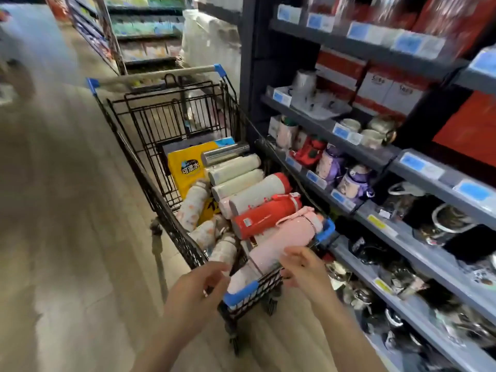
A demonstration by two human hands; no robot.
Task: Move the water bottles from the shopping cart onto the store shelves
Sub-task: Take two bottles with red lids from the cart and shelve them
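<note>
Head view: pink bottle (284,238) beneath right hand (303,267)

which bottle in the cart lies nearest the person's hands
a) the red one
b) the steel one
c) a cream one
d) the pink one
d: the pink bottle lies at the near end of the cart, right by the right hand and left hand; the red bottle lies just beyond it.

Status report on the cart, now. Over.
Left hand open, holding nothing, at the cart's near rim. Right hand open, fingers touching the pink bottle. Bottles all lying in the shopping cart, none shelved. Nothing blocking.
</note>
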